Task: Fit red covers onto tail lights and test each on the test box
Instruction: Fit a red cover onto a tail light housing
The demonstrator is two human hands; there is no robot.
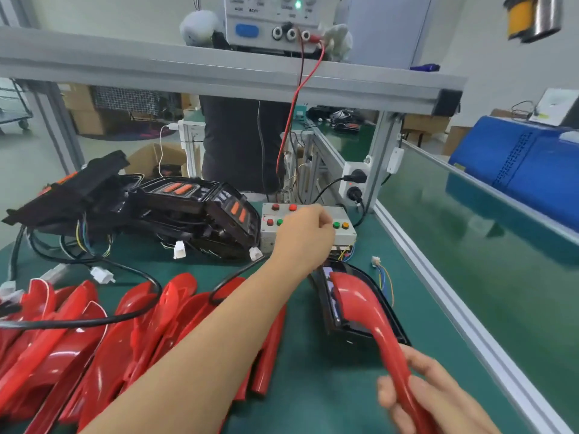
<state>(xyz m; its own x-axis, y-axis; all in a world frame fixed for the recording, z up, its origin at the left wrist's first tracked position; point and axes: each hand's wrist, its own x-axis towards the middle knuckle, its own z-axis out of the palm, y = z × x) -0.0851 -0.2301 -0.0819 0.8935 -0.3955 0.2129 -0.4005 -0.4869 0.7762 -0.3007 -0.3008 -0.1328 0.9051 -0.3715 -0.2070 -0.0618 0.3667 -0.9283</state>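
A black tail light (341, 324) lies on the green mat with a red cover (360, 308) fitted over it. My right hand (419, 393) grips the cover's near end at the lower right. My left hand (305, 233) reaches across to the grey test box (341, 236), fingers curled over its top among the red, green and orange buttons. Whether a finger touches a button I cannot tell. A heap of several loose red covers (94, 339) lies at the lower left. Several black tail lights (175, 214) with dangling wires are piled left of the test box.
A power supply (269, 23) sits on the aluminium shelf above, with red and black leads dropping to the box. A loose white connector with coloured wires (376, 261) lies right of the tail light. An aluminium rail (438, 292) borders the mat; a blue machine (517, 164) stands beyond.
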